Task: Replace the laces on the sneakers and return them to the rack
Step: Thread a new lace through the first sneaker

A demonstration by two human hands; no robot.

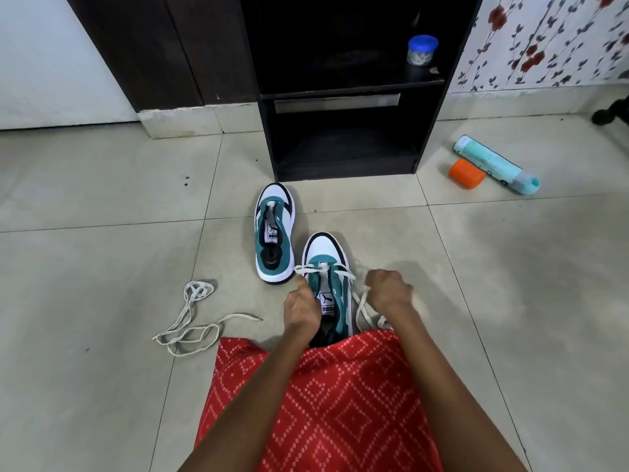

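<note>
**1. L hand** [301,310]: grips the near sneaker [325,250]. Fingers curl over the L edge of the upper beside the tongue. Thumb points fwd and touches the white lace [343,272] at the front eyelets.

**2. R hand** [389,289]: fist clenched round the white lace. Strands hang from under the fist to the floor [102,267] on the shoe's R side.

**3. Near sneaker:** upright on its sole btwn both hands, toe pointing away from them. Heel is hidden by the red garment [323,403]. Lace is threaded at the front eyelets only and runs across from L thumb to R fist.

**4. Far sneaker** [274,233]: fwd and slightly L of L hand, just beside the near sneaker's toe, apart from both hands. Upright, unlaced.

**5. Loose lace** [190,321]: on the floor well L of L hand, in tangled loops.

**6. Rack** [267,141]: dark unit straight ahead of both hands, beyond the far sneaker. Upper shelf carries a blue-lidded jar [422,51].

**7. Misc.:** teal bottle [497,165] lies on its side w/ orange cap [467,173] just beside it, fwd and well R of R hand.
</note>
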